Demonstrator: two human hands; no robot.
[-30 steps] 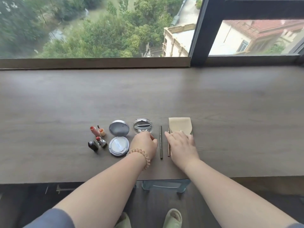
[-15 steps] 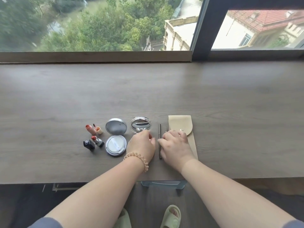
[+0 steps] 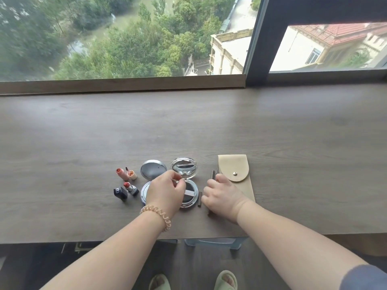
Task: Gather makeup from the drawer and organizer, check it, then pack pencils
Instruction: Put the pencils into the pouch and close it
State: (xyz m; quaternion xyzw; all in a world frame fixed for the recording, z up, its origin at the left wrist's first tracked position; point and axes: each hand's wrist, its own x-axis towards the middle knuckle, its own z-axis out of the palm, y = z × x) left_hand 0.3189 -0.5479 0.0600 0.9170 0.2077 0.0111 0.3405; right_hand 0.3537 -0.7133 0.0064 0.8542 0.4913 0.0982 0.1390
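A beige pouch (image 3: 234, 174) lies with its snap flap open, right of the makeup row. My right hand (image 3: 222, 194) lies just left of it, fingers curled over two dark pencils (image 3: 199, 199) whose ends stick out past the hand. My left hand (image 3: 165, 191) hovers over the clear-lidded compact (image 3: 189, 194), fingertips pinching at its rim near the hinge. Its dark puff shows, and the lid (image 3: 184, 166) stands open. A silver compact (image 3: 152, 169) lies open, partly hidden by my left hand.
Left of the compacts lie a peach lip tube (image 3: 121, 173) with its wand cap (image 3: 132, 174), a red lipstick (image 3: 130, 187) and its black cap (image 3: 120, 193). The wooden desk (image 3: 293, 143) runs to a window sill. A pale stool (image 3: 211, 241) stands below the front edge.
My right hand slid left off the pouch and curled over the pencils. My left hand shifted left, uncovering the clear compact's base with its dark puff.
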